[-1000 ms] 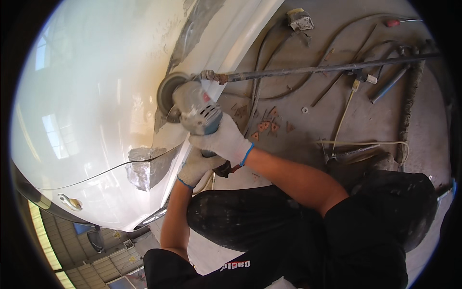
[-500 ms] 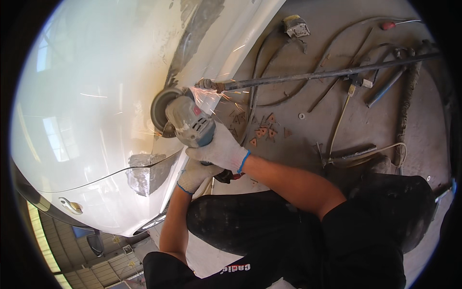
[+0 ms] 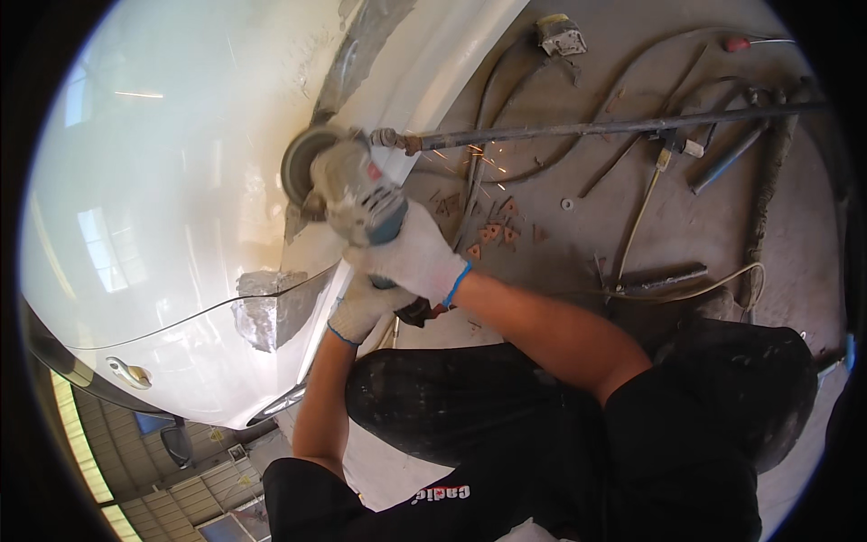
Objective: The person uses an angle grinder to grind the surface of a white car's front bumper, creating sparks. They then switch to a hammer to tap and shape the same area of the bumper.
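Both my hands wear whitish knit gloves and hold an angle grinder (image 3: 350,185) against a white car panel (image 3: 181,199). My right hand (image 3: 417,248) wraps round the grinder's body from the right. Lower down, my left hand (image 3: 363,305) is closed round its rear part, its fingers partly hidden. The grinding disc (image 3: 301,172) lies at the panel near its lower edge, below a bare grey strip (image 3: 368,54); the exact contact is hidden. Close by the grinder's head is the knobbed end of a long dark bar (image 3: 542,131). A few sparks fly to the right.
Several triangular metal pieces (image 3: 490,233) and a washer (image 3: 567,204) lie on the floor at right. Dark hoses, a pale cable (image 3: 643,212), a blue-grey tube (image 3: 727,163) and a red-handled tool (image 3: 736,43) lie beyond. A door handle (image 3: 129,372) sits on the panel.
The grinder and both hands have shifted a little up the panel, farther from me. The spark spray at the disc has thinned, with sparks now farther right.
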{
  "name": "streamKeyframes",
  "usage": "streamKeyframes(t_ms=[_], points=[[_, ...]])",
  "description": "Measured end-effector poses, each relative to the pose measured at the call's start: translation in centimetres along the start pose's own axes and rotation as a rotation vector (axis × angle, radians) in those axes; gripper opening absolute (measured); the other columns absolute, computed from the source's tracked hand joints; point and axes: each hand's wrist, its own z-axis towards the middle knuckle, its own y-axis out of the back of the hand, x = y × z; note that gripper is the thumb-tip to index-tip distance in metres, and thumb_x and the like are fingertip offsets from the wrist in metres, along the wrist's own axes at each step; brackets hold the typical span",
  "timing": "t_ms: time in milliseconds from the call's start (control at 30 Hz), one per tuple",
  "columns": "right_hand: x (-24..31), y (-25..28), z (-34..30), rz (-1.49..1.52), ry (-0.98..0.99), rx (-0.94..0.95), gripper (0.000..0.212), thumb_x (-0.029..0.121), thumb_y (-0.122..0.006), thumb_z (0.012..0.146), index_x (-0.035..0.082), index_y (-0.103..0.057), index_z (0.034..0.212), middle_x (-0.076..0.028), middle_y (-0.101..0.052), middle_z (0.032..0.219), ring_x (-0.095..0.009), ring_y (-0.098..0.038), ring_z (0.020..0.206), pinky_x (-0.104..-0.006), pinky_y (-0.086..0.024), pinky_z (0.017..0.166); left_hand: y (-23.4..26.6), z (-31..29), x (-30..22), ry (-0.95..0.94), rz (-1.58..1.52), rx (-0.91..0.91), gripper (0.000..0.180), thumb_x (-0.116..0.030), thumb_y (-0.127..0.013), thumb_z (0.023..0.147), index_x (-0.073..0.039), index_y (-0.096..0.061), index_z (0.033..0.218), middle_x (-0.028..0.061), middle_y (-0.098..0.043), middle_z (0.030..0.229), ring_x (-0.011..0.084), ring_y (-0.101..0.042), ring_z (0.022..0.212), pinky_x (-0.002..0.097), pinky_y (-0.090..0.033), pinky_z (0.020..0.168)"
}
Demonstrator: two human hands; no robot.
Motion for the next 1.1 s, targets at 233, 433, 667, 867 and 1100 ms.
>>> streamKeyframes(t_ms=[233, 433, 667, 867, 1100], points=[[-1.3, 0.8, 0.1, 0.207, 0.034, 0.111, 0.053, 0.007, -0.075, 0.079, -0.002, -0.059, 0.129, -0.007, -0.067, 0.122, -0.011, -0.06, 0.11, -0.0295, -0.048, 0.098, 0.1, -0.1, -0.7, 0.041, -0.053, 0.008, 0.055, -0.011, -0.08, 0.074, 0.001, -0.058, 0.123, 0.0069, -0.067, 0.112, 0.0168, -0.064, 0.102, 0.0332, -0.052, 0.091], [-1.3, -0.1, -0.3, 0.188, 0.018, 0.097, 0.05, 0.009, -0.076, 0.078, 0.001, -0.062, 0.126, -0.005, -0.067, 0.114, -0.012, -0.06, 0.105, -0.0287, -0.048, 0.095, 0.3, -1.1, 0.1, -0.008, -0.028, -0.013, 0.063, -0.01, -0.08, 0.072, 0.0, -0.054, 0.128, 0.0069, -0.065, 0.114, 0.0174, -0.062, 0.106, 0.034, -0.05, 0.094], [-1.1, -0.4, -0.5, 0.227, -0.01, 0.118, 0.055, 0.008, -0.078, 0.076, 0.003, -0.058, 0.127, -0.001, -0.062, 0.117, -0.011, -0.057, 0.109, -0.0274, -0.046, 0.096, 0.6, -2.2, 0.7, -0.047, -0.103, -0.071, 0.062, -0.011, -0.08, 0.074, 0.0, -0.051, 0.128, 0.0066, -0.064, 0.114, 0.0175, -0.063, 0.103, 0.0337, -0.053, 0.089], [-0.1, 0.2, 0.1, 0.425, 0.019, 0.117, 0.052, 0.01, -0.074, 0.079, 0.001, -0.059, 0.128, -0.001, -0.062, 0.104, -0.01, -0.06, 0.09, -0.0278, -0.051, 0.083, 0.2, -2.4, -0.7, 0.03, -0.127, -0.104, 0.067, -0.015, -0.079, 0.073, 0.001, -0.05, 0.131, 0.0071, -0.065, 0.114, 0.0175, -0.063, 0.102, 0.0329, -0.052, 0.09], [-0.9, -0.3, 0.0, 0.536, 0.068, 0.136, 0.053, 0.014, -0.074, 0.081, 0.0, -0.055, 0.129, -0.009, -0.066, 0.099, -0.018, -0.065, 0.09, -0.0332, -0.054, 0.083, -0.8, -3.4, -3.6, 0.059, -0.066, -0.167, 0.06, -0.011, -0.077, 0.074, 0.001, -0.051, 0.126, 0.0076, -0.065, 0.107, 0.016, -0.063, 0.095, 0.0318, -0.052, 0.087]])
